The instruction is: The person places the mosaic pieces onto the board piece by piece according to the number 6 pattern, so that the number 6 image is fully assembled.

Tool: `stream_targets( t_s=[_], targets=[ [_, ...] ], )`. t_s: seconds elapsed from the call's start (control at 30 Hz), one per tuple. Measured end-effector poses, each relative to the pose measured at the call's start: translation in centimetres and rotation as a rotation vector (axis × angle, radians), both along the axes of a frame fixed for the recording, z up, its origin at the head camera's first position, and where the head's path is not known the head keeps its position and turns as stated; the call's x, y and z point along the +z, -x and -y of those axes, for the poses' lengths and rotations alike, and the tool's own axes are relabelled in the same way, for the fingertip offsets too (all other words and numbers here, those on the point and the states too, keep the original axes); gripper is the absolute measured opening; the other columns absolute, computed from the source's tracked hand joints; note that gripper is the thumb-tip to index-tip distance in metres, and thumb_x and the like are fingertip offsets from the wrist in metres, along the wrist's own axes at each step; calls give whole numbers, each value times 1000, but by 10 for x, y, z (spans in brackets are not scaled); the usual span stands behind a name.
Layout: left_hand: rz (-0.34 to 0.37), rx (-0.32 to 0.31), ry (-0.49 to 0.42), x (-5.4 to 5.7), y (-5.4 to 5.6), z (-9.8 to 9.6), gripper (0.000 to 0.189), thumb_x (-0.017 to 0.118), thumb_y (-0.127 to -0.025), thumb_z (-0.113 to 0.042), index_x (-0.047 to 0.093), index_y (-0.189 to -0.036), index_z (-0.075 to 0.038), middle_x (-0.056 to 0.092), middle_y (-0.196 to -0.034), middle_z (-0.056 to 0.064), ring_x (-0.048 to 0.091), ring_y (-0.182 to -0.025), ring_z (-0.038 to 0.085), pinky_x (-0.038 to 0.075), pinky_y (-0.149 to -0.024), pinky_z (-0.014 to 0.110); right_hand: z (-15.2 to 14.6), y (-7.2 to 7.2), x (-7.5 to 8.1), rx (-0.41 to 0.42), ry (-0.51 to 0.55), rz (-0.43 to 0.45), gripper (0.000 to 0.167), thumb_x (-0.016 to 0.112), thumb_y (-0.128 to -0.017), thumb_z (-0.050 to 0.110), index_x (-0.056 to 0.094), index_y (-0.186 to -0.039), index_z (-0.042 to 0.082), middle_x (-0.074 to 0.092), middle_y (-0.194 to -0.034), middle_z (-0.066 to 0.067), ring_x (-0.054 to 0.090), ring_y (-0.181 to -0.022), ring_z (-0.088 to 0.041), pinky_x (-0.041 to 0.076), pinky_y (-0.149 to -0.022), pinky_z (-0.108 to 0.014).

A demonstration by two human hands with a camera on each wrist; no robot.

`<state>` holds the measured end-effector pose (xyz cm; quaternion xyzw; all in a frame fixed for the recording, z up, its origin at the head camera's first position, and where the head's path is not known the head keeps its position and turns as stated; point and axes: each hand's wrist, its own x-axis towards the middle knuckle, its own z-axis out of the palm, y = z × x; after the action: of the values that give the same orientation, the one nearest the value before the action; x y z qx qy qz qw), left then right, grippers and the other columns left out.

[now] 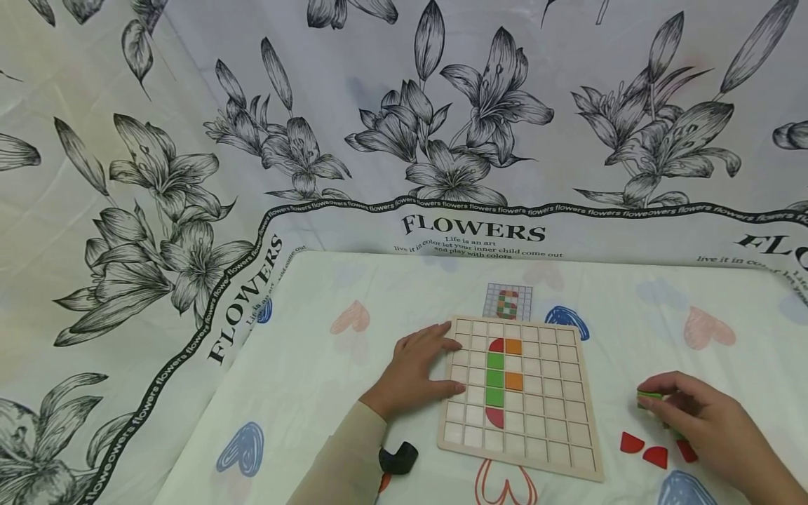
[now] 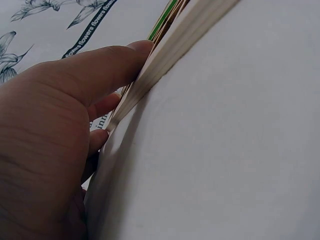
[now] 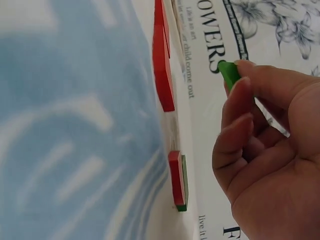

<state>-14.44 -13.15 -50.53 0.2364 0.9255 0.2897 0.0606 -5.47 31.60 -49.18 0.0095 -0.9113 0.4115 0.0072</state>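
Note:
A wooden grid board (image 1: pixel 549 424) lies on the table; my left hand (image 1: pixel 410 368) rests at its left edge, thumb (image 2: pixel 137 52) and fingers touching the rim. On the board, a column runs from a red quarter-round piece (image 1: pixel 497 345) through three green squares (image 1: pixel 495 379) to another red rounded piece (image 1: pixel 495 418). Two orange squares (image 1: pixel 513 346) lie just right of that column, one cell apart. Right of the board, my right hand (image 1: pixel 713 414) pinches a small green block (image 3: pixel 231 75) between thumb and index finger, raised above the table.
Below the right hand lie loose red rounded pieces (image 1: pixel 631 442); one red piece (image 3: pixel 177 177) is against a green one (image 3: pixel 184 182). Behind the board is a printed pattern card (image 1: pixel 508 301). A black object (image 1: pixel 399 458) sits beside the left sleeve. Flower-printed cloth (image 1: pixel 467 140) hangs behind the table.

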Motion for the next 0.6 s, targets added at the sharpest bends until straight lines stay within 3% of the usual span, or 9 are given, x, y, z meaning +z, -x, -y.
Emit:
stream_targets(
  t_s=[0.33,0.6],
  targets=[
    [4,5,5,0,0,0,64,82,-91,-58,63,-148,-32,31,-175,-12,22,-161,14,19,-126,54,12,0,-1,38,32,-66,13,80,-99,3,75,-108,13,75,-97,5,66,-83,-6,50,-70,-13],
    [-1,8,0,-3,0,0,63,82,-91,-58,64,-146,-34,31,-174,-14,22,-161,12,19,-126,54,22,-1,1,49,38,-15,26,80,-100,5,78,-124,12,75,-105,6,71,-90,-5,54,-74,-14]
  ],
)
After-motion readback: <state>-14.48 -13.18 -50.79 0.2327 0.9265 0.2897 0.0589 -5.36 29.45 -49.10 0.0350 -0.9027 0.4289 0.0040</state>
